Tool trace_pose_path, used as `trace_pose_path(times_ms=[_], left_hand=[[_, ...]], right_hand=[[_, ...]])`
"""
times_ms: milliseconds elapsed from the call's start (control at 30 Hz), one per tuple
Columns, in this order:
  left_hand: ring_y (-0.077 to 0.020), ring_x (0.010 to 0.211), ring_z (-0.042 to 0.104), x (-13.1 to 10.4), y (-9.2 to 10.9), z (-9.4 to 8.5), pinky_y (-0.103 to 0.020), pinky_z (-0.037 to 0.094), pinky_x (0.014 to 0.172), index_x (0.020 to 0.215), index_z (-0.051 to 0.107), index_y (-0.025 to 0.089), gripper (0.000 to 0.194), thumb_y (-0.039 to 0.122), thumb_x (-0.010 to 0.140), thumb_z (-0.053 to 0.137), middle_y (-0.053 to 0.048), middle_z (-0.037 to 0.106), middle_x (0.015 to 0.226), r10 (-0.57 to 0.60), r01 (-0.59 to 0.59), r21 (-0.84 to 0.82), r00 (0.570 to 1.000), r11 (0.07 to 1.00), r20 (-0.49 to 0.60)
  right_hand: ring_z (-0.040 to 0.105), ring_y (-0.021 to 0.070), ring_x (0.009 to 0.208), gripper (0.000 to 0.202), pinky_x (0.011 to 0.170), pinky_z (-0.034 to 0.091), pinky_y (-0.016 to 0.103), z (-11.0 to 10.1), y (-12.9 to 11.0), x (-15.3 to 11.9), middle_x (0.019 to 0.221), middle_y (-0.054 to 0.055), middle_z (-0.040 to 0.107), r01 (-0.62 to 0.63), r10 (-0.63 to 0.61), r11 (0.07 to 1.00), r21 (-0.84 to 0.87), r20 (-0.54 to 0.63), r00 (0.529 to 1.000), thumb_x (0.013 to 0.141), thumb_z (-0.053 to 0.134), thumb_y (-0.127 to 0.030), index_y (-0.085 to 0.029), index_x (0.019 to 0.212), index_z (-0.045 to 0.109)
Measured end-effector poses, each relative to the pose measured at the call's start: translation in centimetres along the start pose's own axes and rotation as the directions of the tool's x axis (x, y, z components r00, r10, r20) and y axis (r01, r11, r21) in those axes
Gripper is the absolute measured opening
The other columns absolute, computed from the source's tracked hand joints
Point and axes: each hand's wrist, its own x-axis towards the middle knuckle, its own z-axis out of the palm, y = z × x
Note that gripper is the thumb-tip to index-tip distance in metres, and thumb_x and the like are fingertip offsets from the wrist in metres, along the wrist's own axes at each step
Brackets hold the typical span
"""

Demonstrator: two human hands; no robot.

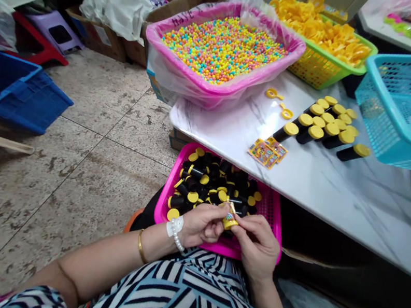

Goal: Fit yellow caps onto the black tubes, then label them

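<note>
Above the pink basket [277, 234], both hands hold a small yellow-capped bottle [230, 224] with a colourful sticker on its side. My left hand [204, 223] pinches the sticker side with thumb and fingers, and the other fingers are curled in. From the right, my right hand [258, 244] grips it near the yellow cap with its fingertips. Much of the bottle is hidden by the fingers. In the basket under my hands lie many loose black bottles [197, 172] with yellow caps.
On the marble-patterned table [210, 123] are a pink tub [215, 92] of coloured balls, yellow ring-ended wands [286, 113], sticker sheets [267, 152] and standing black bottles [315, 133]. Behind are a green basket [361, 70] of yellow parts and a blue basket [390, 132]. A blue crate [37, 99] sits left.
</note>
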Motion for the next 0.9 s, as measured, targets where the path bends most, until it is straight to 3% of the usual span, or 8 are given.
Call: trace_pose_path(times_ms=[100,233,367,467,600,700,800,900], left_hand=[[-0.0003,0.028,0.023,0.2,0.1,-0.1,-0.015,0.012,0.032,0.077,0.057,0.014,0.046,0.053,0.067,0.079,0.010,0.044,0.039,0.001,-0.001,0.023,1.000,1.000,-0.009],[-0.0006,0.027,0.025,0.4,0.2,-0.4,-0.015,0.014,0.031,0.067,0.053,0.014,0.049,0.058,0.069,0.076,0.007,0.047,0.039,-0.041,0.041,0.004,0.999,0.999,-0.002],[0.0004,0.027,0.024,0.3,0.4,-0.3,-0.014,0.013,0.029,0.074,0.057,0.013,0.045,0.053,0.069,0.078,0.008,0.049,0.041,-0.068,0.068,-0.036,0.998,0.997,0.013],[0.0005,0.026,0.022,0.4,0.7,0.0,-0.013,0.011,0.029,0.076,0.055,0.015,0.044,0.050,0.068,0.080,0.011,0.046,0.040,-0.050,0.050,-0.038,0.999,0.998,-0.003],[-0.0009,0.026,0.022,0.9,0.5,0.3,-0.014,0.012,0.028,0.071,0.052,0.016,0.046,0.054,0.069,0.078,0.010,0.044,0.038,-0.068,0.068,-0.035,0.998,0.997,-0.005],[-0.0015,0.026,0.018,0.9,-0.3,0.3,-0.015,0.012,0.028,0.067,0.049,0.017,0.049,0.060,0.070,0.073,0.011,0.037,0.033,-0.088,0.088,-0.027,0.996,0.996,-0.010],[-0.0022,0.027,0.017,1.2,-0.8,-0.3,-0.016,0.014,0.028,0.076,0.053,0.018,0.053,0.063,0.063,0.077,0.012,0.040,0.035,-0.070,0.070,0.001,0.996,0.998,-0.060],[-0.0026,0.028,0.017,2.1,-0.1,-0.7,-0.019,0.007,0.031,0.074,0.055,0.017,0.060,0.073,0.062,0.071,0.011,0.036,0.035,-0.039,0.038,0.165,0.999,0.986,0.007]], right_hand=[[0.061,0.0155,0.081,0.030,0.069,0.051,0.029,-0.2,0.0,0.2,0.090,0.002,0.064,-0.005,0.006,0.999,-0.040,0.008,1.000,0.080,0.072,-0.008,-0.028,0.104,0.073],[0.063,0.0164,0.084,0.033,0.074,0.052,0.031,-0.2,-0.3,0.5,0.093,0.003,0.067,0.048,-0.043,0.996,-0.080,0.068,0.997,0.081,0.071,-0.006,-0.028,0.105,0.074],[0.062,0.0144,0.074,0.030,0.066,0.051,0.029,-0.1,-0.3,0.1,0.082,0.000,0.066,0.072,-0.072,0.994,-0.082,-0.001,0.997,0.080,0.071,-0.004,-0.027,0.098,0.075],[0.061,0.0151,0.076,0.024,0.068,0.050,0.030,0.0,-0.1,-0.1,0.085,0.001,0.063,0.038,-0.049,0.991,-0.125,-0.084,0.995,0.080,0.071,-0.006,-0.025,0.093,0.073],[0.063,0.0192,0.089,0.026,0.076,0.053,0.035,0.2,0.2,0.1,0.099,0.005,0.063,0.010,-0.014,0.992,-0.124,-0.031,0.999,0.081,0.071,-0.010,-0.025,0.102,0.071],[0.063,0.0180,0.080,0.018,0.069,0.054,0.032,0.5,0.4,0.1,0.087,0.004,0.063,0.021,-0.029,0.991,-0.132,-0.059,0.998,0.083,0.067,-0.011,-0.026,0.093,0.071],[0.063,0.0182,0.074,0.010,0.062,0.054,0.030,1.1,1.3,0.2,0.083,0.004,0.061,0.026,-0.041,0.991,-0.129,-0.111,0.993,0.084,0.065,-0.015,-0.024,0.085,0.070],[0.059,0.0160,0.063,0.005,0.051,0.049,0.027,1.4,2.3,1.0,0.077,0.003,0.058,0.138,-0.154,0.985,-0.108,-0.155,0.976,0.084,0.066,-0.021,-0.025,0.084,0.070]])
